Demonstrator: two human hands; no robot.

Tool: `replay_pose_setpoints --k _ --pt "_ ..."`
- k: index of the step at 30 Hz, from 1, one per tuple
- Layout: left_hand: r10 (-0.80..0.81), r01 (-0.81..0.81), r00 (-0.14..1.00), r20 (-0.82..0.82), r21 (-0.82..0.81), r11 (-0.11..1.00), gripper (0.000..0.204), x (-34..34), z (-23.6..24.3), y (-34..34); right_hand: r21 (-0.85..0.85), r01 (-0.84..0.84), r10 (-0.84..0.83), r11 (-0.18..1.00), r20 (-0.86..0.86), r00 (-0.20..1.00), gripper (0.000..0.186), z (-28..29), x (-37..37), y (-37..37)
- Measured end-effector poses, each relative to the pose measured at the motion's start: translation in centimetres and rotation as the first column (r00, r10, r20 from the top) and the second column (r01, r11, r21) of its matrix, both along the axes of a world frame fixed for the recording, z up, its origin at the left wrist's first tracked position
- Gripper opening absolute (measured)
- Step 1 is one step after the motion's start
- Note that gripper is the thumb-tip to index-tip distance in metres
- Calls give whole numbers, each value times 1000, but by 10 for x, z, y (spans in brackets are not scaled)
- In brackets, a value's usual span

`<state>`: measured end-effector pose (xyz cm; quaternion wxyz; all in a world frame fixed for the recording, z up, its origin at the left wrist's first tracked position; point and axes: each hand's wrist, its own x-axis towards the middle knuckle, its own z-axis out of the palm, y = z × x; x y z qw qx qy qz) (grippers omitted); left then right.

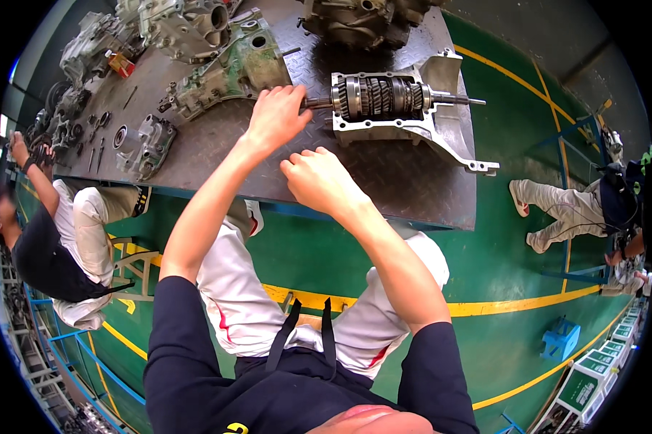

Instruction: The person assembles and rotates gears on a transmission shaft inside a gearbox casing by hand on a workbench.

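Note:
An open gearbox housing half (369, 130) lies on the metal workbench, with a gear shaft (319, 103) and its row of gears (380, 98) set lengthwise in it. The shaft sticks out at both ends. My left hand (279, 116) is closed round the shaft's left end, outside the housing. My right hand (322, 179) is curled closed just above the bench's near edge, below and to the right of the left hand and apart from the housing. Its palm side is hidden, so whatever it may hold does not show.
Behind my left hand lies a greenish gearbox casing (243, 65); a dark gear unit (369, 22) stands at the back. A smaller housing part (145, 148) is on the workbench (217, 155) at left. One person (51, 246) sits at left, another (564, 206) at right. A blue stool (561, 338) stands on the floor.

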<state>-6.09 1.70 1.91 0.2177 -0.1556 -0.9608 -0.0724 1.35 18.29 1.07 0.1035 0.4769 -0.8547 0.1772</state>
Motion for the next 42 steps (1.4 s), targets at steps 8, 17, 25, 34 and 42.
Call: replay_pose_setpoints --k 8,17,25,34,42 --pt "53 -65 981 -184 -59 996 27 -5 -34 1 -15 -27 27 1000 18 999 6 -5 5 2" --pt "83 -75 939 335 -36 997 31 -26 4 -6 33 -19 18 999 29 999 7 -7 2 -6" --pt "15 69 539 842 -62 996 39 -58 37 -21 82 -25 19 996 66 998 9 3 0 -17" --pt "97 -113 966 -239 -54 992 29 1 -38 2 65 -13 9 998 69 998 6 3 -3 -6" --pt "131 -124 978 163 -49 991 36 -16 -7 6 68 -1 -3 998 65 998 9 1 -7 1"
